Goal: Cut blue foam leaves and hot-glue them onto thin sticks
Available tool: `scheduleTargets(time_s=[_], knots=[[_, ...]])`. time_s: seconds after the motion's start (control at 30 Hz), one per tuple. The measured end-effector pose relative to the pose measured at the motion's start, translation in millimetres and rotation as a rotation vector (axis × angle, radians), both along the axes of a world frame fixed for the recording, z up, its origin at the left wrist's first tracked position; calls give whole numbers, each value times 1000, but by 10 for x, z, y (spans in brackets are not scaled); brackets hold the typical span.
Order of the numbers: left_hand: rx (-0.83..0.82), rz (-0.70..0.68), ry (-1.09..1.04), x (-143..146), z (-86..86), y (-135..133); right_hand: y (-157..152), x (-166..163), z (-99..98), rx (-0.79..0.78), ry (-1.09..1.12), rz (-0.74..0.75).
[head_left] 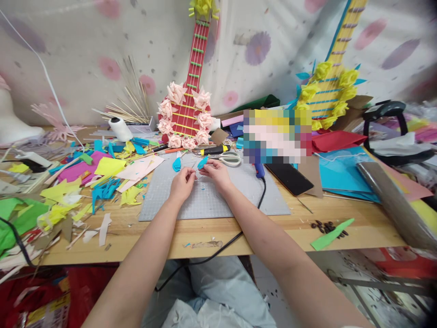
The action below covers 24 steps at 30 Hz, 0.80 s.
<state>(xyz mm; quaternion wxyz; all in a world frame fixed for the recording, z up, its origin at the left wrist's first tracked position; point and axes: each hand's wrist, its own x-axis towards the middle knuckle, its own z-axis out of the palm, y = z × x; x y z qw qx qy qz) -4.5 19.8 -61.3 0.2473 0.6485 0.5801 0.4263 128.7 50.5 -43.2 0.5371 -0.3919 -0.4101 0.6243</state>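
Observation:
My left hand [183, 183] and my right hand [215, 174] meet over a grey gridded cutting mat [208, 204], fingertips close together. Both are closed in a pinch. At the right fingertips sticks up a small blue paper leaf [202, 162], apparently held there. What my left fingers pinch is too small to make out. Just beyond that hand, a second blue paper leaf [176, 164] shows above the mat. Scissors with pale handles [230, 158] lie beyond my right hand, beside a yellow-and-black tool [215, 150]. A blue glue gun [259, 170] is partly hidden by a blurred patch.
A red paper guitar [184, 111] with pink roses and a yellow one [326, 95] stand at the back. Paper scraps [109, 166] cover the left side. A black phone [289, 176], blue sheets [344, 175] and dark beads [329, 228] lie right. A black cord [235, 238] crosses the front edge.

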Motion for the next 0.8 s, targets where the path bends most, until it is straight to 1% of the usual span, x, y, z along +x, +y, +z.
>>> scheduleTargets(time_s=[0.33,0.6,0.8], knots=[[7,2,15,-6,5,-1,17,-2,-23,4,6,10],[3,46,36,-4,5,2,1,1,-20,5,12,30],[14,47,35,-3,21,-9,-6,6,-12,7,23,45]])
